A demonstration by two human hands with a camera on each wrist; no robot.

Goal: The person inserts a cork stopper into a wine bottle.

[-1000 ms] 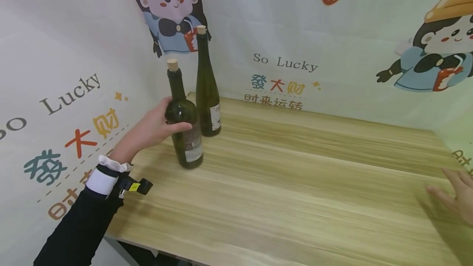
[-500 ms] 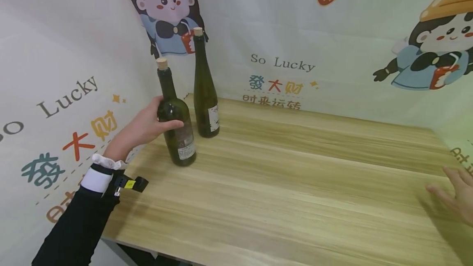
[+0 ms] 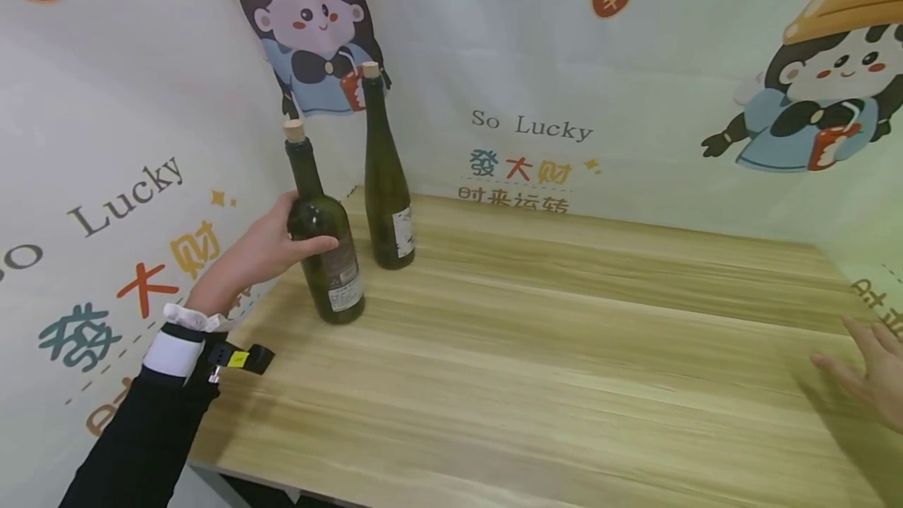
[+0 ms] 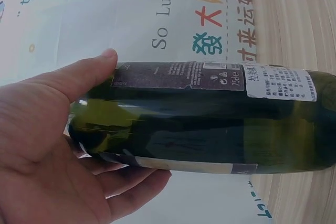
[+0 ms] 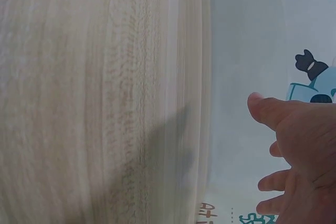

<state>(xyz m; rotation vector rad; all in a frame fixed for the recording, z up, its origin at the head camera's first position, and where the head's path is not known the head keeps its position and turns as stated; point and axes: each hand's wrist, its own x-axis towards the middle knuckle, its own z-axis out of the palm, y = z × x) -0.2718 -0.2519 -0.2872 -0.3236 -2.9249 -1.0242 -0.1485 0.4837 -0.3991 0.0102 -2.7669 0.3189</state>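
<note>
My left hand (image 3: pixel 264 245) grips a dark green wine bottle (image 3: pixel 337 257) by its upper body, thumb across the front and fingers behind. A cork (image 3: pixel 294 131) stops its neck, and the bottle leans slightly left. In the left wrist view the bottle (image 4: pixel 199 121) shows a dark back label and a white printed sticker near its base. Just behind it to the right stands a second, slimmer green bottle (image 3: pixel 384 171), corked too, with a torn white label. Far to the right, my right hand (image 3: pixel 875 375) hovers over the table with fingers spread, holding nothing.
The wooden table (image 3: pixel 564 351) has its front edge at lower left. A printed cloth backdrop (image 3: pixel 451 38) rises behind and along the left side, close to the left forearm (image 3: pixel 141 429). A strapped-on camera (image 3: pixel 243 357) sits at the left wrist.
My left hand has shifted the wine bottle a little to the left, widening the gap to the slimmer bottle. The right hand stays in place, and the head view has turned slightly.
</note>
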